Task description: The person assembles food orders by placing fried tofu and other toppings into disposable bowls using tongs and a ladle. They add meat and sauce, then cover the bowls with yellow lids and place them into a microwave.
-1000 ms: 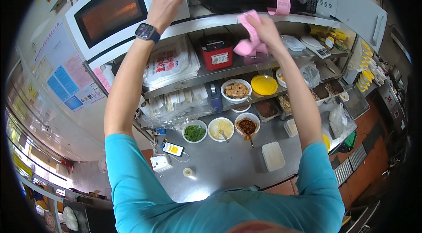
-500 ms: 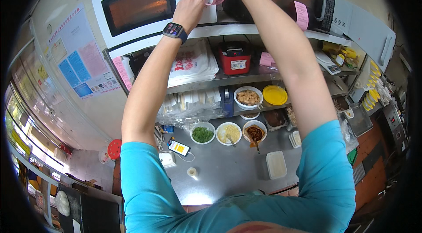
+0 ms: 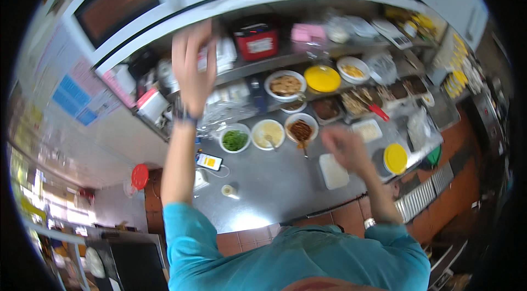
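At the far left the microwave [image 3: 115, 3] shows a dark window; right of it the left hand [image 3: 193, 66] is raised before the shelf [image 3: 274, 63], blurred, its fingers extended upward and the thumb spread apart, with nothing visible in its grasp; the white bags [image 3: 225, 58] lie just behind it, and contact with them cannot be told; below, the phone [image 3: 209, 161] lies on the table [image 3: 263, 195], near a small roll [image 3: 228, 190]; the greens bowl [image 3: 235, 127] and the sauce bowl [image 3: 314, 125] stand farther back; next comes the white box [image 3: 334, 173], flat on the table; the right hand [image 3: 347, 149] is over or just beside it, too blurred to tell how widely its fingers part or whether they touch anything; the yellow-lidded tub [image 3: 395, 158] stands farther right.
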### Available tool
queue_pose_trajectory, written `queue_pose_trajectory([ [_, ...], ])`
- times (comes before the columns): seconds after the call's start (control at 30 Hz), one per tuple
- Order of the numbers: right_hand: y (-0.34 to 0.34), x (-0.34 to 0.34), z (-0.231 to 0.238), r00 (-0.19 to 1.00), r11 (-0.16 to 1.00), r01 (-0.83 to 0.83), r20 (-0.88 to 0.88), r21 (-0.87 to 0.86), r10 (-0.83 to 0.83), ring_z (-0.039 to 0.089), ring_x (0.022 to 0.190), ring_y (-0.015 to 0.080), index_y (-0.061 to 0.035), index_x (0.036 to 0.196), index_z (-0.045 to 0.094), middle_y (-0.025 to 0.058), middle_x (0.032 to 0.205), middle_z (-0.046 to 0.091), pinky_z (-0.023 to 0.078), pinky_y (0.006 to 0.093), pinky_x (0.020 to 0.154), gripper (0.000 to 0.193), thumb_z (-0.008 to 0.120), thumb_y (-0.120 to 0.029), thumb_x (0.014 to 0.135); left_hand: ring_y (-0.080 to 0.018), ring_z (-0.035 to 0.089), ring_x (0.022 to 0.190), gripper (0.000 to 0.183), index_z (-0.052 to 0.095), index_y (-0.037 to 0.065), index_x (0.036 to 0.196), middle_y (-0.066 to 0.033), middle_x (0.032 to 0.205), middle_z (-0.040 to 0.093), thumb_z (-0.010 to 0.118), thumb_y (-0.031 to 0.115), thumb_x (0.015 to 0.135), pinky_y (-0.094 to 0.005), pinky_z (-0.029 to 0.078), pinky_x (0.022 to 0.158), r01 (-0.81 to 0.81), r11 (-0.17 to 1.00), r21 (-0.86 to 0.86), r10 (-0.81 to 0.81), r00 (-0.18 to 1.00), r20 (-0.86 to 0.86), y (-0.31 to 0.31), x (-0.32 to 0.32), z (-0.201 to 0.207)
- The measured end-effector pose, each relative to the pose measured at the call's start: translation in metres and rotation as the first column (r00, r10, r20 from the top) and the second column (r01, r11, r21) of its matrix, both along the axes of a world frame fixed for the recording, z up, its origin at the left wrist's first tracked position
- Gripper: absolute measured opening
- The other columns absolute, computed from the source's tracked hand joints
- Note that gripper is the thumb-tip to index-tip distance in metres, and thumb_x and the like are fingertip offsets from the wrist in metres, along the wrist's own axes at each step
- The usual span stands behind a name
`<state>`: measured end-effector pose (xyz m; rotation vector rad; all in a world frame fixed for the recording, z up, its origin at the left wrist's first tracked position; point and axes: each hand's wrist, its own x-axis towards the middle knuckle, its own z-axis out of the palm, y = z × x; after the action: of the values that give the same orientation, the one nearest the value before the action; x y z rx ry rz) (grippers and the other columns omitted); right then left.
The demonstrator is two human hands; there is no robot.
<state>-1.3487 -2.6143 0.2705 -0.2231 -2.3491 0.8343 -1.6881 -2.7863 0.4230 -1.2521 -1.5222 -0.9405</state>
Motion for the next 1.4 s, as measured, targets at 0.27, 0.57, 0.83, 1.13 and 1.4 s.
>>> queue_pose_trajectory([
  [0.27,-0.118,0.466,-0.339,0.213,0.158,0.971,0.951,-0.180,-0.224,0.071,0.076,0.0316,0.0011,0.085,0.072,0.0155,0.082,0.072,0.056,0.0395,0.071,0.020,0.061,-0.015,0.084,-0.0151,0.067,0.073,0.011,0.068,-0.005,0.089,-0.0109,0.078,0.069,0.062,0.003,0.094,-0.0296,0.054,0.068,0.667,0.735,-0.118,0.158,0.000,0.987,-0.009,0.379,-0.336],
  [0.57,0.002,0.591,-0.415,0.440,0.399,0.877,0.784,-0.269,-0.438,0.069,0.073,0.0350,-0.0055,0.111,0.069,0.0199,0.088,0.071,0.055,0.0451,0.075,0.034,0.056,-0.017,0.083,-0.0279,0.067,0.080,0.029,0.070,-0.002,0.089,-0.0125,0.078,0.068,0.043,-0.007,0.079,-0.0347,0.054,0.082,0.958,0.118,-0.261,-0.154,0.278,0.948,0.183,0.557,-0.358],
  [0.83,0.235,0.669,-0.396,0.556,0.314,0.827,0.762,-0.467,-0.332,0.064,0.102,0.0417,-0.0017,0.115,0.066,0.0242,0.109,0.068,0.052,0.0460,0.089,0.036,0.058,-0.022,0.086,-0.0268,0.052,0.060,0.016,0.052,0.001,0.062,-0.0121,0.061,0.053,0.044,0.003,0.075,-0.0356,0.039,0.058,0.987,0.027,-0.160,-0.097,0.161,0.982,0.319,0.709,-0.401],
  [1.13,0.229,0.889,-0.516,0.212,-0.653,0.371,0.745,-0.660,-0.632,0.058,0.052,0.0195,-0.0043,0.081,0.060,0.0061,0.067,0.058,0.049,0.0364,0.043,0.015,0.059,-0.015,0.091,-0.0304,0.053,0.067,0.015,0.055,0.003,0.072,-0.0134,0.069,0.055,0.045,0.009,0.080,-0.0386,0.041,0.062,0.926,-0.362,-0.104,-0.269,0.004,0.963,0.673,0.910,-0.419],
  [1.4,0.191,0.981,-0.580,0.137,-0.902,0.017,0.895,-0.431,-0.425,0.057,0.049,0.0225,-0.0008,0.070,0.060,0.0119,0.062,0.060,0.044,0.0372,0.039,0.021,0.056,-0.011,0.088,-0.0408,0.063,0.089,0.037,0.062,0.001,0.084,-0.0194,0.091,0.069,0.040,0.026,0.100,-0.0513,0.047,0.079,0.613,-0.658,-0.438,-0.237,0.383,0.893,0.928,1.116,-0.527],
])
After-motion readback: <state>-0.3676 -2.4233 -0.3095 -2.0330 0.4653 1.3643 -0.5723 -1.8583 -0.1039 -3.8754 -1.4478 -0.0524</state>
